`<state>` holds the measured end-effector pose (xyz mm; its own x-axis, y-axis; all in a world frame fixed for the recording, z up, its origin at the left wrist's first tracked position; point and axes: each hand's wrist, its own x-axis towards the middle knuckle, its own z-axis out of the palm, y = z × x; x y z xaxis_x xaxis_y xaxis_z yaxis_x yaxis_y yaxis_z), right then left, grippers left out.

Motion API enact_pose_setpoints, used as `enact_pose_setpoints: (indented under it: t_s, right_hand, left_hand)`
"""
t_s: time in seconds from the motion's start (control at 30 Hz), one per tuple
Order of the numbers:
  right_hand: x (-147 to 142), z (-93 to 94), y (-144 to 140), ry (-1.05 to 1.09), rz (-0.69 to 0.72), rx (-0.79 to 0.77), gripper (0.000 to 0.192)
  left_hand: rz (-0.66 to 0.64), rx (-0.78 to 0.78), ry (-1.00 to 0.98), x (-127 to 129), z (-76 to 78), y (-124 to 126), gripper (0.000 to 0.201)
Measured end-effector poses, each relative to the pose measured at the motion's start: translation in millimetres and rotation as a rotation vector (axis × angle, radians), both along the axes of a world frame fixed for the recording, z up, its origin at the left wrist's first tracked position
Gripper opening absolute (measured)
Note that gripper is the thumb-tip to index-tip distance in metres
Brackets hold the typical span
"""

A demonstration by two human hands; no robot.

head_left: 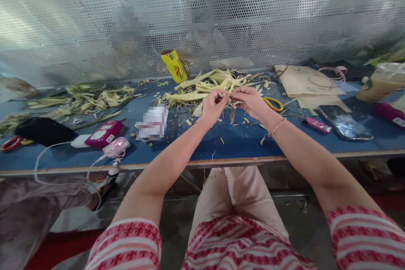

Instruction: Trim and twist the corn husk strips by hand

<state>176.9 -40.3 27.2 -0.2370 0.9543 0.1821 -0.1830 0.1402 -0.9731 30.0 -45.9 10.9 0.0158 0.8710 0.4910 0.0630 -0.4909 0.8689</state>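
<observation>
Blue table (240,143): hands (232,102) pinch crosswise leaf strip (228,95).

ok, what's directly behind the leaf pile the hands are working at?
Behind the leaf pile a yellow can leans before the perforated metal screen. The hands, left hand and right hand, hide the pile's front.

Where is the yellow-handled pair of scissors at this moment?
In the head view, the yellow-handled scissors lie on the blue table, just right of the person's right hand and left of the brown cardboard sheet.
</observation>
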Motion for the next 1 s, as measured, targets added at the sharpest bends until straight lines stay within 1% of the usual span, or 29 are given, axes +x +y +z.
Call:
enact_pose_setpoints:
  t_s: [0.1, 0.37, 0.53, 0.6, 0.73, 0.8, 0.87, 1.0]
  right_hand:
    - [0.8, 0.7, 1.1, 0.019, -0.004, -0.032, 0.010]
    - [3.0, 1.5, 1.3, -0.036, -0.003, 0.031, 0.013]
    - [2.9, -2.2, 6.0, -0.089, -0.032, 0.063, 0.015]
    - [3.1, -4.3, 9.1, -0.135, -0.049, 0.100, 0.017]
    - [4.2, -7.3, 14.4, -0.260, -0.109, 0.237, 0.023]
    - [4.2, -7.9, 15.8, -0.292, -0.139, 0.280, 0.026]
    - [3.6, -8.2, 16.4, -0.288, -0.158, 0.286, 0.026]
    - [0.7, -9.8, 15.7, -0.220, -0.157, 0.224, 0.020]
  left_hand:
    - [0.011, -0.002, 0.022, 0.4, -0.2, 0.5, 0.007]
    - [0.017, 0.008, 0.016, -1.0, -0.8, 2.7, 0.007]
    - [0.036, -0.009, 0.033, -0.9, 0.0, 2.6, 0.006]
    - [0.033, -0.010, 0.039, -1.0, 0.2, 2.6, 0.006]
    - [0.015, -0.004, 0.035, -1.1, -0.9, 2.8, 0.006]
    - [0.004, -0.008, 0.039, -0.9, -1.9, 2.8, 0.005]
    - [-0.003, -0.020, 0.043, -0.7, -2.6, 2.8, 0.004]
    - [-0.006, -0.053, -0.004, -0.1, -3.5, 4.0, 0.003]
